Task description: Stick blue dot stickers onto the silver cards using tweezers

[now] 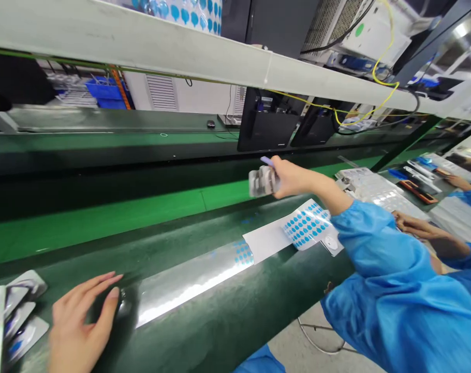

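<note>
My left hand (pixel 78 324) hovers over or rests on the dark green bench (pixel 223 305), fingers apart, with nothing in it. A small dark shiny object (pixel 122 303) lies by its thumb, hard to make out. Left of this hand is a pile of white and silvery flat packets (pixel 24 316) with blue marks. My right hand (pixel 292 177) reaches forward above the bench, closed round a motion-blurred stack of clear plastic pieces (pixel 263 181). A lilac piece (pixel 266 161) shows at its fingertips. Below it lie a clear strip (pixel 192 282), a white backing sheet (pixel 266 241) and a sheet of blue drop-shaped stickers (pixel 305 225).
Behind the bench runs a green belt (pixel 173 210). A white beam (pixel 150 39) crosses overhead, with a yellow cable (pixel 393 88) hanging from it. Black monitors (pixel 264 127) stand behind. At right, a co-worker's hands (pixel 417 225) are near clear trays (pixel 383 191).
</note>
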